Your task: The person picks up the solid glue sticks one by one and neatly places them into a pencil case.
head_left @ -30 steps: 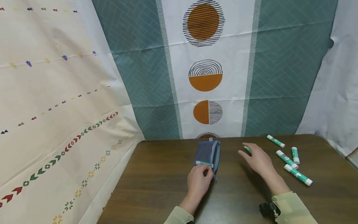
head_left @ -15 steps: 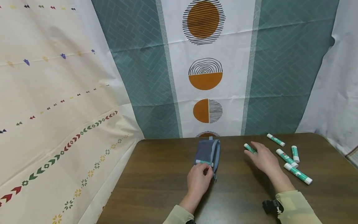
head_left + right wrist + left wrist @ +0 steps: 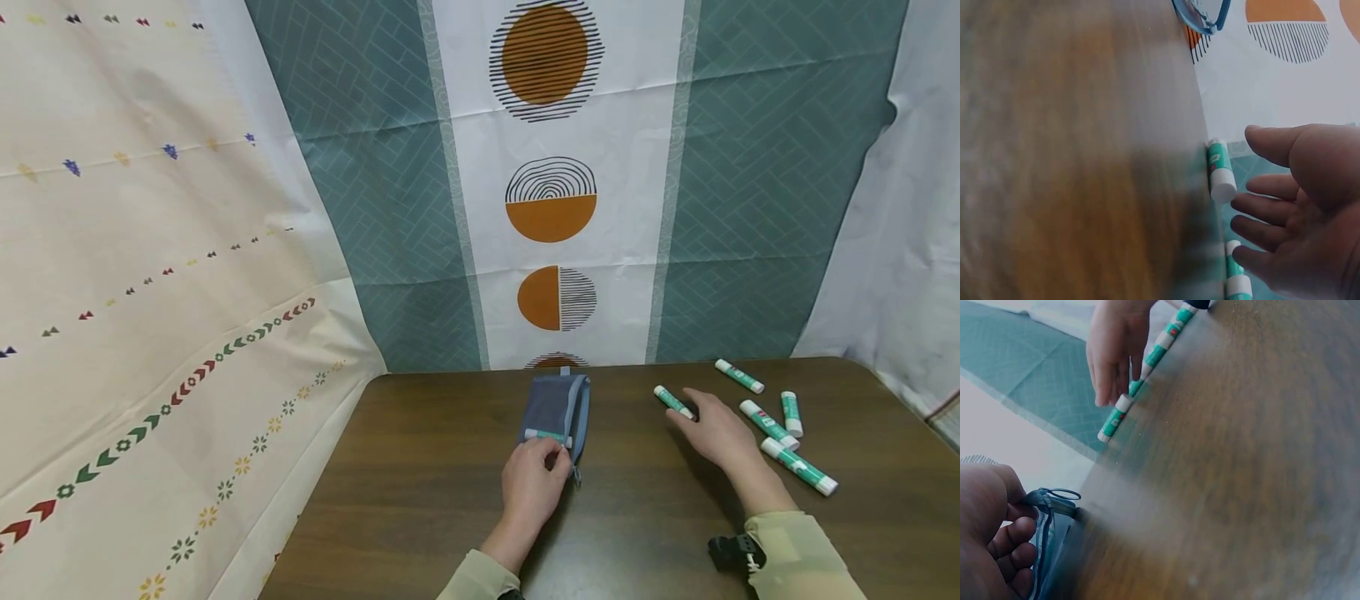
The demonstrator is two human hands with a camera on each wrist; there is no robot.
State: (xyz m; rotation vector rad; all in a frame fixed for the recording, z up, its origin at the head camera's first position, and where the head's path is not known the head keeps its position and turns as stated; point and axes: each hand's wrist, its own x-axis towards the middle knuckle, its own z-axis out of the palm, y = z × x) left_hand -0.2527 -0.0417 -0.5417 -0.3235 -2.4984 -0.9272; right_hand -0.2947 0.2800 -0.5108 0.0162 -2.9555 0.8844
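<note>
My left hand [image 3: 532, 487] pinches the near end of a blue-grey zip pouch [image 3: 546, 400]. In the left wrist view, the zipper's pull ring [image 3: 1063, 494] sticks out beside the thumb. A white and green glue stick [image 3: 555, 437] shows at the pouch's near part, just above my left fingers. Over to the right, my right hand [image 3: 716, 433] hovers with thumb and fingers apart. The nearest thing to it is a glue stick [image 3: 670, 400] lying on the table; the right wrist view shows that glue stick [image 3: 1220, 172] in front of the spread fingers, not held.
Right of my right hand lie several more glue sticks: one at the back [image 3: 739, 376], a short one [image 3: 791, 414], and two touching, the nearer [image 3: 799, 467] and the farther [image 3: 767, 423]. The brown table [image 3: 420, 500] ends at a hanging patterned cloth [image 3: 405, 208].
My right hand has shifted to the right, uncovering more of the glue stick, which stays on the table. My left hand and the pouch have not moved.
</note>
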